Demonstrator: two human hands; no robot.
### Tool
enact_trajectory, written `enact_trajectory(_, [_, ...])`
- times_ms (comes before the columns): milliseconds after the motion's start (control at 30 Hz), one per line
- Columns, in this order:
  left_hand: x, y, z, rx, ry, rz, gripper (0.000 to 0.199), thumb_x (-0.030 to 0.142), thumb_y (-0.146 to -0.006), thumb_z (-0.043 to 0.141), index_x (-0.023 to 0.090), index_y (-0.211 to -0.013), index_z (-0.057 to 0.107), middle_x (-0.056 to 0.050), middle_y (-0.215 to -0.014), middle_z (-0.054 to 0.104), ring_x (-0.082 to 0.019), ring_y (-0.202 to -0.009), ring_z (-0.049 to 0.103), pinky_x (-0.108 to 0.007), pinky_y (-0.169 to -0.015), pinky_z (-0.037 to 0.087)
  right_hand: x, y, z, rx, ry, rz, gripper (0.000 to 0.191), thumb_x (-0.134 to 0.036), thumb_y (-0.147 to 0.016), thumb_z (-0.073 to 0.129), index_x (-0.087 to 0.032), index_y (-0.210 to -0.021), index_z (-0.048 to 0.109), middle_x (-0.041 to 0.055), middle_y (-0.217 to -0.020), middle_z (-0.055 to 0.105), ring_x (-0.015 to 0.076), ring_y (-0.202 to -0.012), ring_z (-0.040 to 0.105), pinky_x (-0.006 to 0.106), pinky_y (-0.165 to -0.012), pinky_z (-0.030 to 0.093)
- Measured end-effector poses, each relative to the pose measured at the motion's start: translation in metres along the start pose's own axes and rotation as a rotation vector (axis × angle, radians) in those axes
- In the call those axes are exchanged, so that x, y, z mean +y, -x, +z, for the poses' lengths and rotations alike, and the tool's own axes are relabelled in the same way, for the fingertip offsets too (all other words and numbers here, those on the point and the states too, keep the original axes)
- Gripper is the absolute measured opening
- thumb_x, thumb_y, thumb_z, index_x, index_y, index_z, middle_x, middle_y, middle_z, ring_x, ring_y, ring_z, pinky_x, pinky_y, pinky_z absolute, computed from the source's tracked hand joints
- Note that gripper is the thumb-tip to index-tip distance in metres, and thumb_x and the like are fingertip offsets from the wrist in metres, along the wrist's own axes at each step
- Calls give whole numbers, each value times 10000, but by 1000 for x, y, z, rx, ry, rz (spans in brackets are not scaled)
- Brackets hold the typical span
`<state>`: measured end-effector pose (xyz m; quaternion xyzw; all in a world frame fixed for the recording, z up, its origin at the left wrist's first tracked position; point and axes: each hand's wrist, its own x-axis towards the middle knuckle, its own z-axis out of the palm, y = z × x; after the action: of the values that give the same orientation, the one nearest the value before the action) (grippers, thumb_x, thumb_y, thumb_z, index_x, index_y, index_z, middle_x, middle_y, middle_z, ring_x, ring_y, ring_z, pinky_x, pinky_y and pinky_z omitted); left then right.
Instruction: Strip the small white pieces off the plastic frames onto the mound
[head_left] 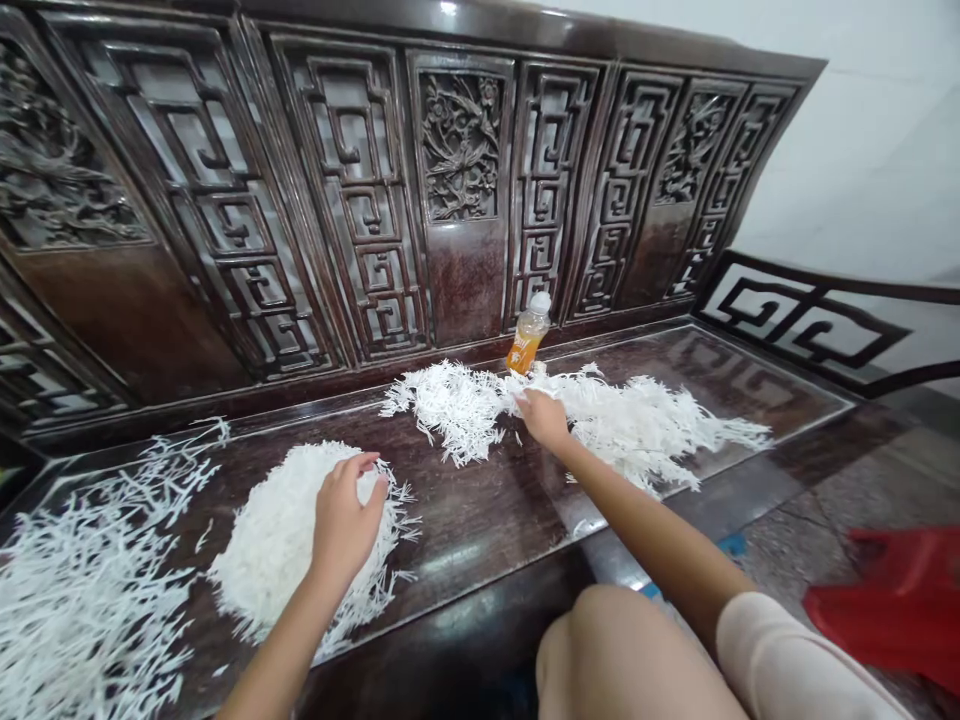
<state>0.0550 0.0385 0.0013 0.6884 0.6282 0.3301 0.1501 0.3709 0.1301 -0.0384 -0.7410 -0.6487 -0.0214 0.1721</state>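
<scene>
Left hand (346, 525): half open, fingers curved over the top of the mound; no firm grip shows.
Right hand (544, 420): reaching forward, fingertips down among the loose strips; whether it pinches any cannot be told.
White shredded strips (630, 435): a heaped mound (270, 545) under the left hand, a loose spread under the right, and a wide scatter (82, 610) further left, all on the seat.
Wooden bench (465, 530): dark and polished, with a carved, latticed back (461, 145).
Plastic bottle (529, 335): upright against the backrest, just behind the strips, near the right hand.
Risk: a careless reach could topple the bottle, and strips near the front edge could slide to the floor.
</scene>
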Motion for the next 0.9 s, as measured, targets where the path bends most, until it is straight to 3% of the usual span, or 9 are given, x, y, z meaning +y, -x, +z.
enact_trajectory(67, [2, 6, 7, -69, 36, -2, 276, 330, -747, 412, 200, -968, 514, -46, -917, 566, -199, -900, 511, -361, -810, 390, 2, -14, -23, 86, -161, 63, 352, -372, -846, 286, -160, -910, 560, 91, -873, 605, 198, -788, 527, 283, -682, 342])
enact_trajectory(167, [5, 13, 18, -166, 67, 5, 263, 308, -749, 405, 201, -957, 526, -38, -861, 579, -192, -854, 528, -358, -788, 398, 1, -37, -61, 241, -374, 22, 371, -404, -830, 305, -148, -785, 570, 53, -742, 590, 165, -680, 500, 255, -627, 334])
enact_trajectory(367, [9, 18, 26, -316, 140, 61, 245, 298, -759, 395, 206, -936, 537, -27, -819, 589, -185, -831, 539, -353, -793, 399, -11, -65, -118, 528, -551, 19, 346, -408, -800, 376, -142, -624, 509, 0, -590, 488, 118, -594, 420, 246, -623, 322])
enact_trajectory(500, [11, 18, 24, -345, 152, 65, 230, 290, -763, 393, 203, -926, 529, -25, -807, 580, -175, -804, 544, -331, -766, 412, -15, -69, -132, 656, -644, 68, 368, -417, -817, 341, -144, -621, 491, -13, -574, 431, 107, -588, 396, 248, -630, 326])
enact_trajectory(633, [31, 4, 28, -313, 104, 171, 284, 275, -757, 421, 206, -1020, 502, -47, -918, 554, -182, -885, 525, -332, -805, 398, -23, -69, -137, 636, -702, 35, 382, -438, -816, 339, -140, -634, 493, -24, -559, 382, 100, -582, 389, 253, -631, 335])
enact_trajectory(733, [56, -27, 39, -188, 65, 249, 541, 322, -715, 505, 207, -1222, 354, -88, -1135, 450, -215, -1082, 425, -349, -918, 326, -35, -73, -141, 582, -720, -22, 413, -458, -820, 313, -135, -642, 499, -23, -556, 364, 98, -581, 398, 252, -621, 343])
enact_trajectory(800, [69, -53, 52, -132, 38, 219, 787, 405, -637, 588, 191, -1300, 223, -121, -1225, 373, -253, -1157, 351, -365, -937, 304, -43, -78, -144, 575, -724, -75, 433, -476, -820, 297, -133, -658, 505, -16, -568, 371, 99, -596, 414, 249, -615, 349])
enact_trajectory(867, [76, -75, 68, -165, -36, 220, 913, 437, -551, 653, 171, -1305, 212, -149, -1231, 382, -286, -1154, 353, -379, -925, 307, -49, -84, -143, 600, -739, -107, 461, -501, -819, 267, -133, -684, 509, -10, -582, 383, 103, -610, 433, 247, -606, 355])
enact_trajectory(900, [76, -83, 76, -225, -91, 238, 881, 416, -538, 668, 165, -1282, 268, -154, -1200, 426, -296, -1125, 389, -386, -912, 313, -50, -86, -141, 621, -750, -106, 478, -515, -817, 247, -134, -696, 508, -8, -587, 390, 105, -612, 441, 247, -598, 359])
